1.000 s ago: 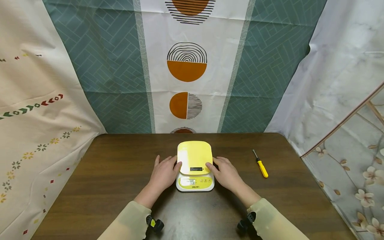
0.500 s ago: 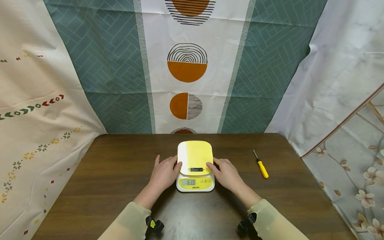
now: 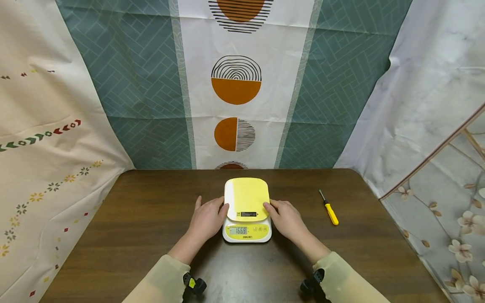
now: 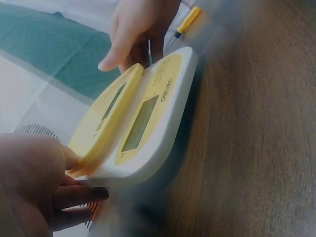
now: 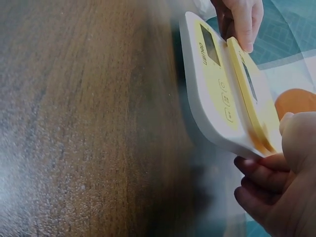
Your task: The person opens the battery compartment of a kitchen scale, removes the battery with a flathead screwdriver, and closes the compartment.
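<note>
A yellow and white kitchen scale (image 3: 248, 200) is at the far middle of the table, its lit display (image 3: 238, 230) and buttons toward me. My left hand (image 3: 206, 219) holds its left side. In the left wrist view that thumb (image 4: 71, 159) lies at the yellow plate's edge, with the fingers curled below the white body. On the other side my right hand (image 3: 286, 219) grips the scale, thumb at the plate's right edge. The right wrist view shows its fingers (image 5: 261, 173) bent under the rim. The scale's underside is hidden.
To the right lies a screwdriver (image 3: 331, 212) with a yellow handle, its shaft pointing away. The brown wooden table (image 3: 163, 193) ends at a patterned cloth (image 3: 236, 143) behind, with more cloth hanging at both sides.
The digits on the scale's display have changed. My right thumb has drawn back slightly to the plate's edge. Both hands otherwise stay in place, and the screwdriver lies as before.
</note>
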Motion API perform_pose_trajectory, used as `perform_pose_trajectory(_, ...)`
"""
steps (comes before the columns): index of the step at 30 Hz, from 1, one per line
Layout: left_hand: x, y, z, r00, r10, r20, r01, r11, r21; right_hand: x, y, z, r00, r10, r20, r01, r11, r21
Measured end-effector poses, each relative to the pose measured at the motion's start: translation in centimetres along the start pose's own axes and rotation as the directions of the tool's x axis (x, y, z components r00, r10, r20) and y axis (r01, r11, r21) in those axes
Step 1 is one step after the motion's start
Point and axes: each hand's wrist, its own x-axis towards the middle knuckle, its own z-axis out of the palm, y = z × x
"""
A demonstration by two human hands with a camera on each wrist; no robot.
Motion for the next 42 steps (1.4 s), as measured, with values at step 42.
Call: perform_pose_trajectory(42,0.3,1.1,-1.5,0.998,-0.022,-0.052,0.017,0.995,-0.099,0.3,-0.8,-1.1,0.993,0.033,-0.115,-0.023,0.996,0.087)
